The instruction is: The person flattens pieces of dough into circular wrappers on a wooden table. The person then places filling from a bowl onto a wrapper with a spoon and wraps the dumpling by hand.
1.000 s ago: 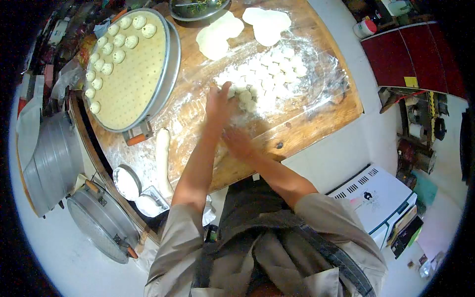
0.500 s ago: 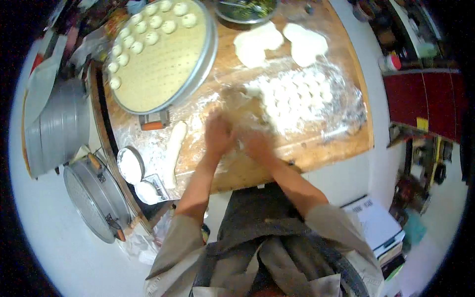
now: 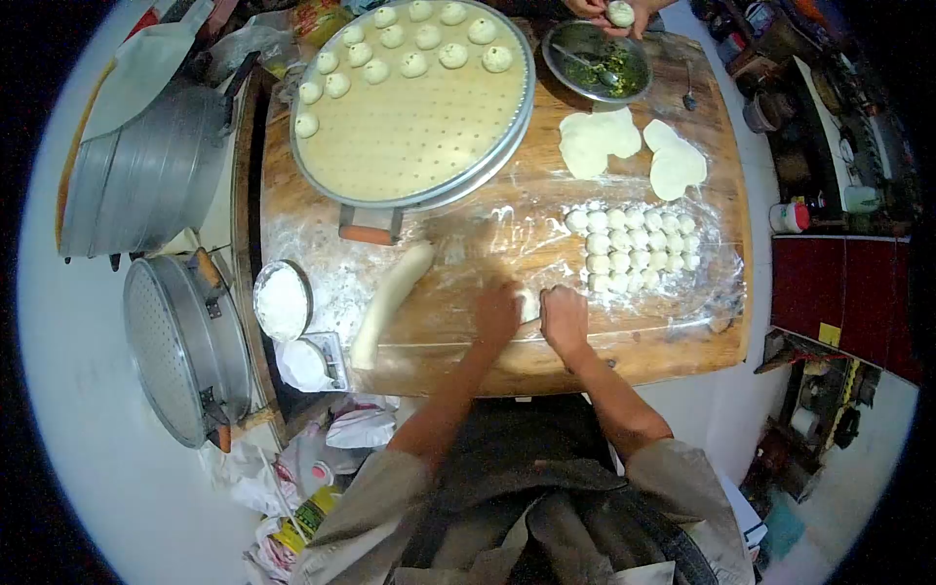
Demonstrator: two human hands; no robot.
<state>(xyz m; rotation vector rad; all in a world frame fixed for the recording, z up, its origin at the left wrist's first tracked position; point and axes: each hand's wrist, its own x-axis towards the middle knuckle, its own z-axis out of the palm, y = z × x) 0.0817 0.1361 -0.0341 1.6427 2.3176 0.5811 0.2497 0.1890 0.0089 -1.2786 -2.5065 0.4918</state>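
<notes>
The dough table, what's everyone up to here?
At the near edge of the floured wooden table, one person's left hand and right hand are at a small piece of dough, with what looks like a thin stick between them. Small dough lumps sit in rows to the right. Across the table, another person's hands hold a bun. Shaped buns fill only part of the round tray.

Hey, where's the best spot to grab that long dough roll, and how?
I'd take the long dough roll around its middle, from above, fingers across its slanting length. It's long and rounded, lying on the table with floury wood showing along both sides.
</notes>
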